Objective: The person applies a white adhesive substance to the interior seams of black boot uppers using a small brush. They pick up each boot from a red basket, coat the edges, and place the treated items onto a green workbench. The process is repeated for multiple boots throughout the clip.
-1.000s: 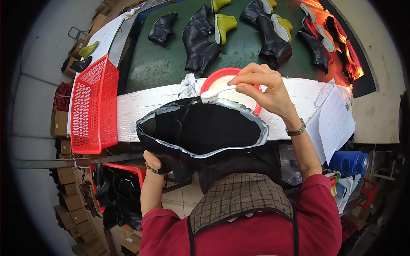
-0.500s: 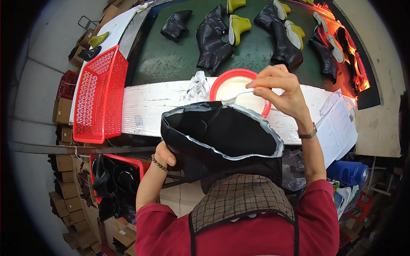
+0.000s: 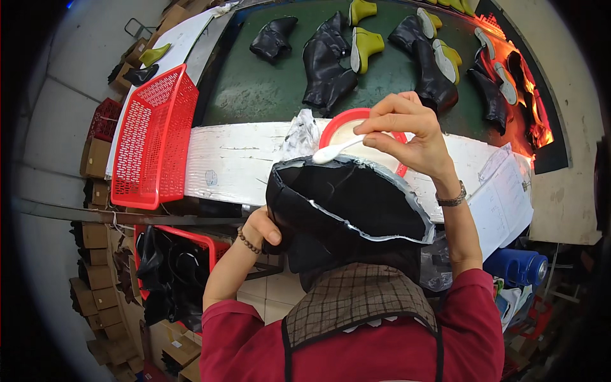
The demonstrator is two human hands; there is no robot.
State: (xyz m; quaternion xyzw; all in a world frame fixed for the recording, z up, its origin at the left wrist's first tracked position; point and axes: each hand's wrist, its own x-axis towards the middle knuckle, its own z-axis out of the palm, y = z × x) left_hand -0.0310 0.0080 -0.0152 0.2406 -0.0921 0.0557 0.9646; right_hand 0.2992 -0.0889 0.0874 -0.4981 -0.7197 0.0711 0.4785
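Observation:
My left hand [image 3: 259, 230] is closed on the left side of a black boot upper [image 3: 321, 219], its thumb showing outside. The upper's wide opening faces up, and white glue coats much of its edge. Between my right thumb and fingers is a slim white glue applicator [image 3: 344, 148] with an oval head; whether it is a brush or a spoon I cannot tell. My right hand [image 3: 407, 132] holds it over the far rim of the upper, the head at or just above the edge. Just behind stands a red bowl [image 3: 326, 132] of cream-white glue, partly hidden by that hand.
A crumpled, glue-stained cloth [image 3: 301, 135] lies on the white bench board [image 3: 245, 149]. On the green belt [image 3: 245, 92] beyond are black uppers [image 3: 324, 63] and yellow-green shoe lasts [image 3: 366, 49], near an orange glow. Red baskets [image 3: 159, 140] stand left; papers [image 3: 499, 194] and a blue flask [image 3: 517, 267], right.
The upper has shifted right with my left hand. The applicator's head has moved left along the far rim, away from the bowl. Pieces on the belt appear slightly further right.

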